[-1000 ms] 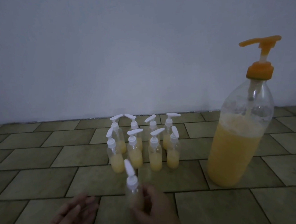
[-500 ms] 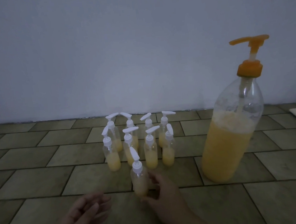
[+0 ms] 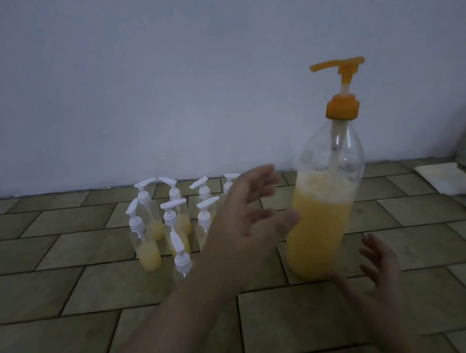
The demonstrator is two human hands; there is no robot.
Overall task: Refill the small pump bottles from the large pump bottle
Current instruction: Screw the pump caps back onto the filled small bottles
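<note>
The large pump bottle (image 3: pixel 323 213) stands roughly half full on the tiled floor (image 3: pixel 65 278). Left of it cluster our small pump bottles (image 3: pixel 170 219), partly filled, so refilling looks unfinished. Our left hand (image 3: pixel 247 217) and right hand (image 3: pixel 377 273) flank it, fingers spread, gripping nothing.

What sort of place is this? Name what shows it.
Probably the floor of a plain indoor room, not a workbench: the large pump bottle and small pump bottles stand on a tiled floor against a bare wall, in dim light.
</note>
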